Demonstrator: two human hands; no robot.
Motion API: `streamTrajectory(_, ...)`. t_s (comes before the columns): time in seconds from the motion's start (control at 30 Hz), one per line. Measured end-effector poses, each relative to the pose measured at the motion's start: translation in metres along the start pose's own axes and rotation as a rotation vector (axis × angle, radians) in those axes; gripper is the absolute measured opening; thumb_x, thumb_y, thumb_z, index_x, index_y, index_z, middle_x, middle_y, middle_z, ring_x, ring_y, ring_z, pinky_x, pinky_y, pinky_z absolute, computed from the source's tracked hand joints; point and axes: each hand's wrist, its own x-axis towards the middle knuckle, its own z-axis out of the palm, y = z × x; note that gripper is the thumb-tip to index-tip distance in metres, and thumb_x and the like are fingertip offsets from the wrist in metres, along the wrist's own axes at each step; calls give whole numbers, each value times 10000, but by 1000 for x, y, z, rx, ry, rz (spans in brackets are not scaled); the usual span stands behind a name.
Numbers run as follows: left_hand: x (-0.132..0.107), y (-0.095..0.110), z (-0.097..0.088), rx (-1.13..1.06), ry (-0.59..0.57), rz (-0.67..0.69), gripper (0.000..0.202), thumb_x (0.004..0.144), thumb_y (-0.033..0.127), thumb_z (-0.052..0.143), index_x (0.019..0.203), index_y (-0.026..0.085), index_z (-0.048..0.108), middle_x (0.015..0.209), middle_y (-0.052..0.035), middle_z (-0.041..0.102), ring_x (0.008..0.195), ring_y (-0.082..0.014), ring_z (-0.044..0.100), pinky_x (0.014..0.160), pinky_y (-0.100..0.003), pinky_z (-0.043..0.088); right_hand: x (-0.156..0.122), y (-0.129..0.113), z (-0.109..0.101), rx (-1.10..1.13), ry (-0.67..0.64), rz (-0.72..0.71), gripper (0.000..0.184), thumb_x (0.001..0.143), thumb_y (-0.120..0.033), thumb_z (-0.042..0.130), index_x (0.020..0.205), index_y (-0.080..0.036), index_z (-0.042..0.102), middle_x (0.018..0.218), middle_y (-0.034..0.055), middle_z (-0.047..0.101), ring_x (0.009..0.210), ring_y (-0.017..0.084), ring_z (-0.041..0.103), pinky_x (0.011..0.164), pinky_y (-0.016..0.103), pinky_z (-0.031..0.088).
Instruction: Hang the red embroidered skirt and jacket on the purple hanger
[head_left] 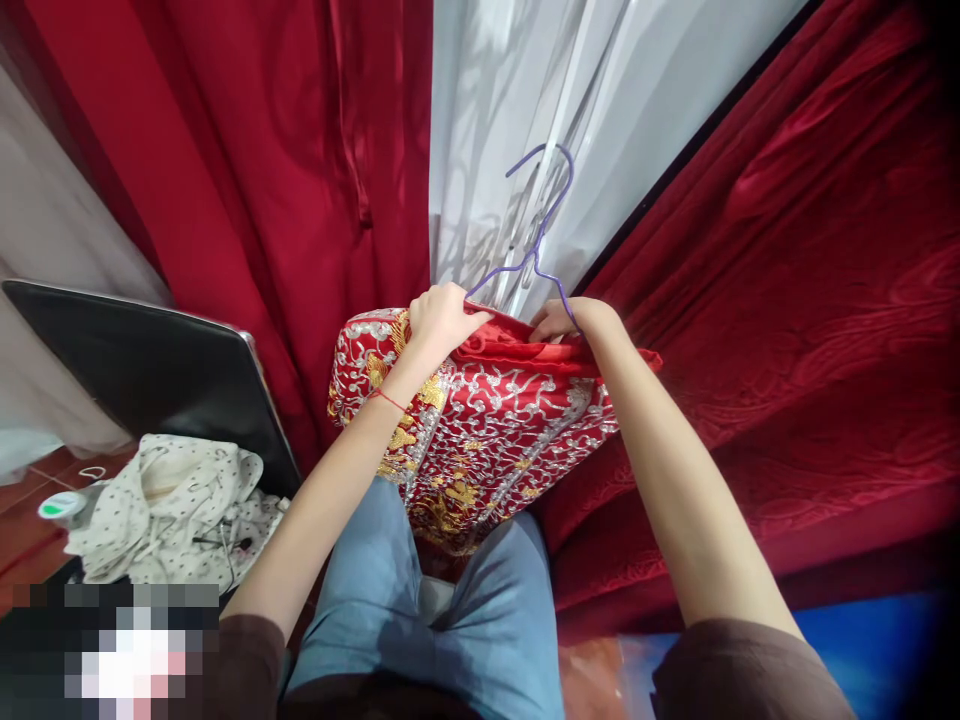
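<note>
A red garment (495, 420) with silver and gold embroidery hangs in front of me, above my knees in blue jeans. A purple wire hanger (536, 235) sticks up out of its top edge. My left hand (439, 315) is closed on the garment's upper edge at the hanger's left arm. My right hand (559, 320) is closed on the red cloth at the hanger's right arm, its fingers pinching the fabric. A thin red string circles my left wrist.
Red curtains (285, 180) hang left and right, a white curtain (600, 90) between them. A dark chair back (150, 360) stands at the left with a crumpled white dotted garment (172, 510) on the seat. A red patterned cloth (787, 330) drapes at the right.
</note>
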Motion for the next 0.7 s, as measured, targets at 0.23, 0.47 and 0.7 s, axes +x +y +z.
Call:
streamTrajectory(0.23,-3,1,-4,43,-4,48,468,869,595,562,1026,174,693,981,-146,713,940,-297,651,797,-414,492,-5,37,0,169,383,-94,95,708,-186,623,763,-162,696,673,5,657,666,158,609,673,243,473)
streamTrajectory(0.47,-10,1,9,5,340,364,458,896,359,568,1286,124,529,1280,-199,596,1217,-335,531,1000,-467,429,-11,55,21,537,471,-284,95,762,-140,530,818,-180,595,752,-7,641,719,142,579,713,256,503)
streamTrajectory(0.7,17,76,13,69,178,816,330,883,268,526,1142,120,664,1123,-143,685,1135,-305,584,1034,-469,370,-27,63,20,523,538,-253,221,722,-179,664,902,-204,538,825,-9,617,779,150,566,815,302,513)
